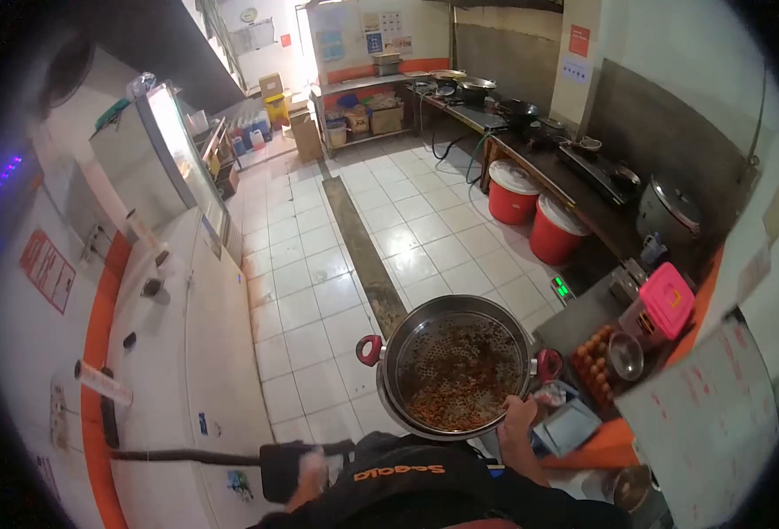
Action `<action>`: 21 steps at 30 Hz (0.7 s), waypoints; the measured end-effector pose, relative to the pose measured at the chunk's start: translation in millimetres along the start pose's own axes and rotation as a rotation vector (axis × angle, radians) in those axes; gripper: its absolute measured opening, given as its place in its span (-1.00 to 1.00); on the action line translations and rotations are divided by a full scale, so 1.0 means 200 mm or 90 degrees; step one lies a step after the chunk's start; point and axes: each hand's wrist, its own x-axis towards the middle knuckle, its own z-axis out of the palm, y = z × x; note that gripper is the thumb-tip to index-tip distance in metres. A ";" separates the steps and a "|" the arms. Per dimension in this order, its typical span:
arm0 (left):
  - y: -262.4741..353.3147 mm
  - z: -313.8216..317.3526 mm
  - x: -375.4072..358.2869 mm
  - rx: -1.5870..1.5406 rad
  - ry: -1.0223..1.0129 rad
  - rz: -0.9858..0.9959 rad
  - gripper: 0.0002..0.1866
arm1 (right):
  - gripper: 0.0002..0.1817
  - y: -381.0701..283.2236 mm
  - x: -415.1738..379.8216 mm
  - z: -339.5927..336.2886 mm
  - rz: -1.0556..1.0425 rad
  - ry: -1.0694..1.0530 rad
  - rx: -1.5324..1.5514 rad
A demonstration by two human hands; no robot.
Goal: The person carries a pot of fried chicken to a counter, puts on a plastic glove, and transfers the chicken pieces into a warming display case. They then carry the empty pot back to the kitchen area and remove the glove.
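A round metal pot [391, 401] with red handles is in front of my body, a perforated metal strainer [425, 331] sitting inside it. Small brown fried-looking bits [460, 392] are spread over the strainer's bottom, thickest on the near side. My right hand [518, 414] is closed on the pot's near right rim, below the right red handle. Apart from the pot, my left hand [313, 472] hangs low at my left side, smeared by motion, so its fingers cannot be made out.
On the right, a counter holds eggs [592, 363], a pink-lidded container [666, 300] and a scale with a green display [561, 286]. Two red buckets [555, 234] stand under the cooking counter [531, 145]. A white chest freezer [222, 353] lines the left side. A floor drain strip [359, 242] crosses the tiles.
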 end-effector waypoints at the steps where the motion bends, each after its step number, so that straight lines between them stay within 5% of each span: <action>1: 0.09 0.03 -0.09 -0.169 -0.124 -0.172 -0.69 | -0.11 -0.04 0.08 0.10 0.000 0.001 -0.001; 6: 0.18 0.00 0.24 -0.253 -0.286 -0.347 -0.66 | -0.08 -0.33 0.45 0.59 0.006 -0.033 0.058; 10: 0.04 -0.04 0.85 -0.265 -0.326 -0.393 -0.62 | -0.11 -0.42 0.84 1.06 0.028 0.060 0.035; 12: -0.07 -0.03 1.26 -0.269 -0.327 -0.391 -0.61 | -0.12 -0.57 0.90 1.27 0.028 0.003 0.048; 17: -0.42 0.01 2.91 -0.321 -0.231 -0.356 -0.56 | -0.13 -0.85 1.23 1.74 0.044 0.126 0.066; 18: -0.41 -0.21 3.23 -0.507 -0.091 -0.360 -0.49 | -0.15 -0.88 1.29 1.85 0.019 0.153 0.100; 19: -0.36 -0.36 3.59 -0.502 0.044 -0.213 -0.55 | -0.15 -0.88 1.39 1.94 0.023 0.151 0.099; 20: -0.28 -0.72 3.89 -0.317 -0.064 -0.068 -0.54 | -0.24 -0.88 1.54 2.01 0.006 0.125 0.097; 21: -0.22 -0.85 4.21 -0.334 0.038 -0.034 -0.49 | -0.32 -0.90 1.68 2.10 -0.014 0.100 0.098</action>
